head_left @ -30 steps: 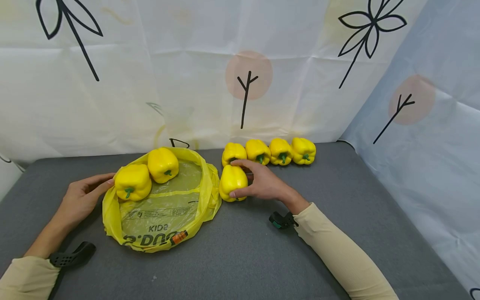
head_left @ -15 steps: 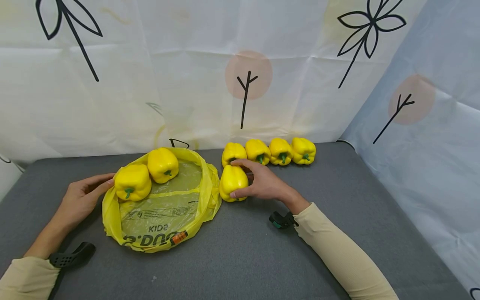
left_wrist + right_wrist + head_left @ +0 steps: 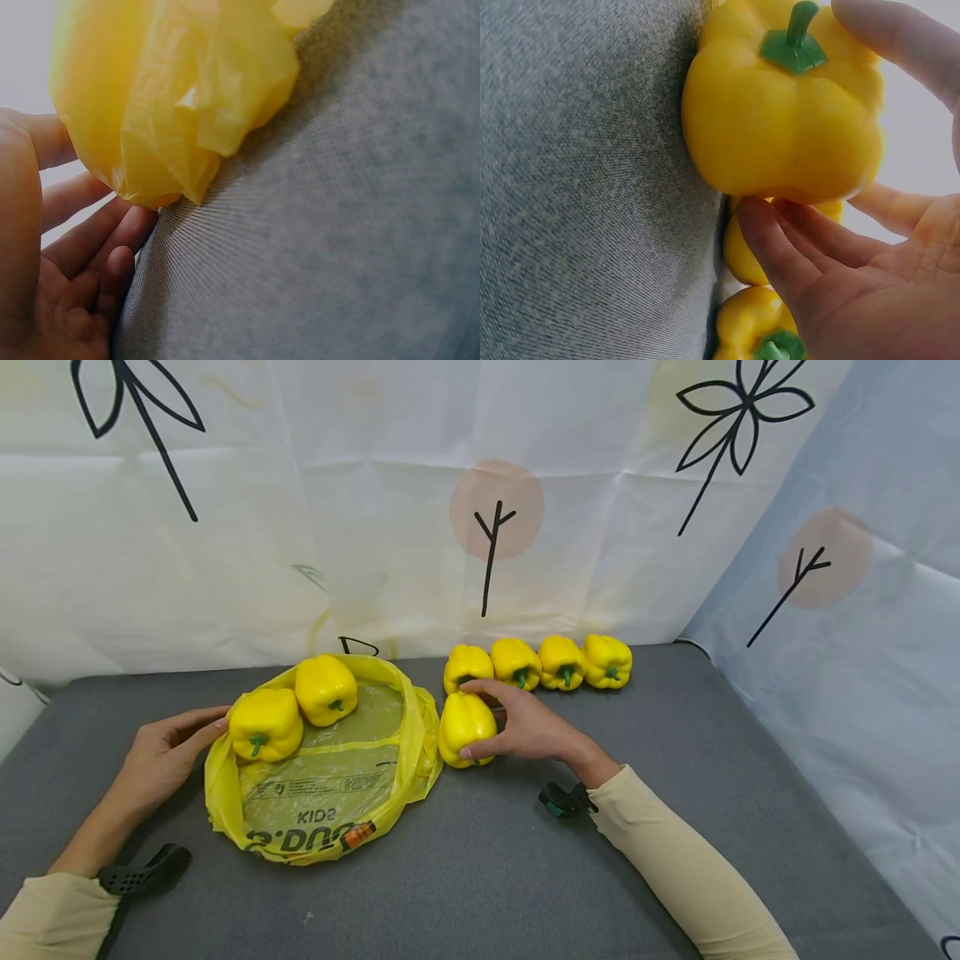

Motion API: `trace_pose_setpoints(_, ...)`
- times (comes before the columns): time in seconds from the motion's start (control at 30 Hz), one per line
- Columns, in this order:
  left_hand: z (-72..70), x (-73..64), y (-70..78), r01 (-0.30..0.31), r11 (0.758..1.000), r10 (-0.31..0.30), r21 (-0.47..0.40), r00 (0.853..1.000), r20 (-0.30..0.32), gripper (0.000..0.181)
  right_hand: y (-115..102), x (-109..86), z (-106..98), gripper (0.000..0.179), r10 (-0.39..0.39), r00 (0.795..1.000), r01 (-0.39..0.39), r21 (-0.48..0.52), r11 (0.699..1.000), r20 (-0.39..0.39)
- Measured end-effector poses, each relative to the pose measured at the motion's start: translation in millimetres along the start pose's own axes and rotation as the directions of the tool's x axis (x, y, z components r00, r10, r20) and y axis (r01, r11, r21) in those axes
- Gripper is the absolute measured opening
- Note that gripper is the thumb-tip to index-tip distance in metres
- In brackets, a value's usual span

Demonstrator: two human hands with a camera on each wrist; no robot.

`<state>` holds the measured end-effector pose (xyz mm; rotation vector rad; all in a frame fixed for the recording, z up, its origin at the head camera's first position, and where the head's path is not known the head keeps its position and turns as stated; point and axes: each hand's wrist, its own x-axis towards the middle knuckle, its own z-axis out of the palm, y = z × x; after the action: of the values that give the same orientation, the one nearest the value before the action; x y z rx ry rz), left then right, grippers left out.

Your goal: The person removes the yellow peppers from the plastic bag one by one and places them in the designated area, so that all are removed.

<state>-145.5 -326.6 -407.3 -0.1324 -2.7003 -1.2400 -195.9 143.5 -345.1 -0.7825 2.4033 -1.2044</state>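
Observation:
A yellow plastic bag (image 3: 416, 752) stands with its mouth spread wide and its rim rolled down. Two yellow bell peppers (image 3: 266, 725) sit inside at its far left. My left hand (image 3: 167, 756) holds the bag's left edge, thumb and index finger at the rim; the left wrist view shows the other fingers loosely bent beside the crinkled plastic. On the right of the bag, my right hand (image 3: 528, 722) grips another yellow bell pepper (image 3: 467, 727) between thumb and fingers. In the right wrist view that pepper's green stem (image 3: 795, 45) faces the camera.
Several more yellow bell peppers (image 3: 561, 663) form a row at the table's back edge, just behind my right hand. The grey table (image 3: 525, 877) meets a white patterned cloth (image 3: 390, 552) at the back and another on the right.
The pepper in my right hand has shifted very slightly toward me. My left hand and the bag stay where they were.

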Motion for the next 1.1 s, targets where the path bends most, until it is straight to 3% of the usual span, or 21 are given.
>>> trace_pose_setpoints(1.1,-0.2,1.3,-1.0,-0.006,1.0,0.006,0.0,1.0,0.001,0.05,2.0,2.1,1.3,0.083,0.019,0.999,-0.018,0.025,1.0,-0.038)
